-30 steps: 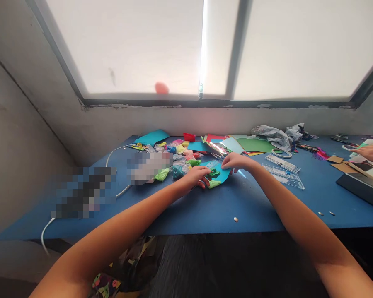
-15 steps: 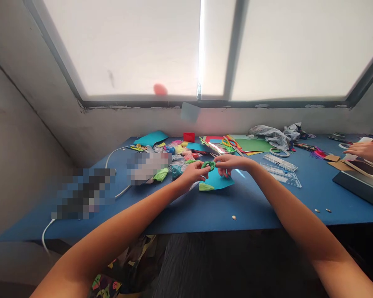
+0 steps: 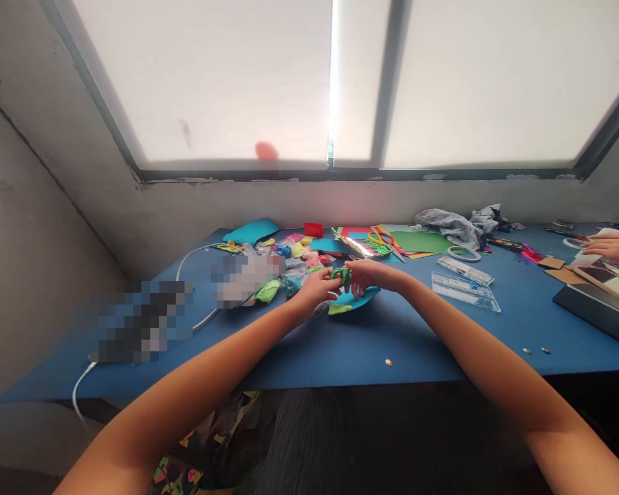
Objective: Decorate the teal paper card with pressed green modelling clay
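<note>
Since half a second ago, the right hand [image 3: 370,276] has slid a little toward 9 o'clock and its fingers now overlap the green coil [image 3: 346,276], while the blue card [image 3: 358,300] beneath has shifted and turned. With the coil as the middle of the dial, a small silver disc [image 3: 388,363] lies at 5 o'clock by the table's [image 3: 299,364] near edge, and two silver bits [image 3: 536,350] lie well off between 3 and 4. A lime piece [image 3: 339,310] sits at 6 on the card's near edge; the card spreads toward 4.

Above it the left hand [image 3: 314,292] has its thumb and forefinger clamped on the coil's 9 o'clock side. From 3 o'clock the right hand meets it, lower fingers loosely curled and spread; I cannot tell whether its thumb and forefinger are pinching or only touching. So the coil is held up between both hands.

Around 9 to 10 lie bright bags [image 3: 267,291]. Clear rulers [image 3: 465,291] lie at 3, and far beyond, a co-worker's hand [image 3: 616,247] is over a dark box [image 3: 595,316]. Scissors [image 3: 386,238] rest at 2, a green sheet [image 3: 423,240] farther out, and a red box [image 3: 313,229] at 11.
</note>
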`<state>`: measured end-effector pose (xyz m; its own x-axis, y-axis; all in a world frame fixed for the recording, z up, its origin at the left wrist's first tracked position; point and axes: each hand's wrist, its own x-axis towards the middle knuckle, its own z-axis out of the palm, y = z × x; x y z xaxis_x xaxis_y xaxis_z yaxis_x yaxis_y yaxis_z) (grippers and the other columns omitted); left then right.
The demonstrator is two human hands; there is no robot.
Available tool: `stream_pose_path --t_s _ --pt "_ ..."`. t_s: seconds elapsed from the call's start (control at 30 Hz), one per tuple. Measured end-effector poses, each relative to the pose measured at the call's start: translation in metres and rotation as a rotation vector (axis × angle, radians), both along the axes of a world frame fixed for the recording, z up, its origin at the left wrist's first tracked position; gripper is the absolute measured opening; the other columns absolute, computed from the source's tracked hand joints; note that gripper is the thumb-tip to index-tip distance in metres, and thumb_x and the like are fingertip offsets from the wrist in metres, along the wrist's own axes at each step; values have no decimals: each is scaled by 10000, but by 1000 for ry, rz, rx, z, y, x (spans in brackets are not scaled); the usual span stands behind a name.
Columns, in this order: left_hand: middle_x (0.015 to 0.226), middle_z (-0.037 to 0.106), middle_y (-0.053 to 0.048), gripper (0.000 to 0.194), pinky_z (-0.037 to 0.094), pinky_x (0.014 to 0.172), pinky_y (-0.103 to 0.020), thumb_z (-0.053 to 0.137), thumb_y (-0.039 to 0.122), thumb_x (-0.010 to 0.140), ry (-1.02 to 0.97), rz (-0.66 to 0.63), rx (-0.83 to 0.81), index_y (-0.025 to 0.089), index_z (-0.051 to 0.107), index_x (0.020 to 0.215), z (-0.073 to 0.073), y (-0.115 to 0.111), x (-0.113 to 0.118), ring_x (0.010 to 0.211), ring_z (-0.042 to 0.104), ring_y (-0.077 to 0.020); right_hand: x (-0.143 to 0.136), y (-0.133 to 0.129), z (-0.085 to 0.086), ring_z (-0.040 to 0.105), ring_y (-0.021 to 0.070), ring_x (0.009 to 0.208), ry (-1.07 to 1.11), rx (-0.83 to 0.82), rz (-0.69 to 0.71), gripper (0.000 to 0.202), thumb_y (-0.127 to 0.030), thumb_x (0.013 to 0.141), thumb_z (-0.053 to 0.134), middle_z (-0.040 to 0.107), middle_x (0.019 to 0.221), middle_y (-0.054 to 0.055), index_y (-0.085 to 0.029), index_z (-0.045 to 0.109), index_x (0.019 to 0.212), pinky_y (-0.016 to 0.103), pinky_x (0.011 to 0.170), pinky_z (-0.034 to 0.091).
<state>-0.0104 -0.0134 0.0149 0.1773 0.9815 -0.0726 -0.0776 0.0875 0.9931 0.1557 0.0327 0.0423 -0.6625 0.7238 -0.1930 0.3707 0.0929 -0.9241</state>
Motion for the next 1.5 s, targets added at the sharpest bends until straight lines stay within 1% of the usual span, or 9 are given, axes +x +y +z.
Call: stream_pose_path --t_s 0.13,0.23,0.37,0.53,0.8,0.93,1.13,1.27,1.5 --pt "673 547 23 202 435 572 -225 680 162 750 -38 40 -23 174 483 706 -5 4 2 574 559 -99 -1 -3 0 592 90 514 -26 28 -10 401 -550 830 656 658 638 1 -162 568 790 195 515 469" --pt "714 565 14 201 454 598 -227 690 208 742 -83 56 -4 180 491 752 -5 5 2 615 575 -106 -2 -5 0 587 87 512 -43 53 -31 445 -588 780 697 638 607 -16 -173 537 774 187 499 452" --pt "745 615 -19 181 463 663 -225 690 302 738 -101 2 55 152 588 741 0 1 2 731 602 -129 -4 -6 -1 571 80 511 -52 99 -73 473 -627 774 681 595 582 -50 -197 484 787 183 491 440" --pt "745 664 -26 235 439 704 -242 795 298 610 -28 -48 141 139 678 737 -1 -2 2 794 607 -161 -4 -3 -6 539 84 487 -110 161 -80 547 -702 727 670 546 542 -60 -208 435 727 197 473 430" --pt "613 647 13 111 449 682 -246 741 180 595 102 -44 229 153 634 591 -5 -1 3 686 601 -151 -6 -8 -5 489 99 460 -196 234 94 668 -836 693 527 499 446 -28 -195 470 516 238 507 406" --pt "515 574 43 92 377 558 -203 654 101 564 175 -21 242 152 600 510 -7 2 0 568 519 -103 -8 -12 -4 461 99 454 -219 282 132 678 -837 706 494 483 427 -29 -199 461 478 249 533 392" --pt "489 556 37 189 370 525 -203 688 157 562 221 -16 230 164 530 457 -7 3 -2 542 521 -107 -8 -13 -4 459 115 460 -259 364 131 633 -743 813 461 477 403 -28 -198 494 493 266 590 401" --pt "546 608 15 108 394 561 -222 705 172 622 208 -9 212 160 621 556 -1 2 2 576 564 -123 -5 -8 -3 480 122 464 -263 398 99 631 -732 849 405 473 400 -33 -192 547 555 266 599 404" --pt "583 629 15 42 398 590 -225 732 199 691 148 12 166 161 715 695 5 -4 6 614 568 -123 5 3 2 461 104 463 -269 462 18 637 -716 832 456 483 414 -19 -203 457 455 254 592 394"
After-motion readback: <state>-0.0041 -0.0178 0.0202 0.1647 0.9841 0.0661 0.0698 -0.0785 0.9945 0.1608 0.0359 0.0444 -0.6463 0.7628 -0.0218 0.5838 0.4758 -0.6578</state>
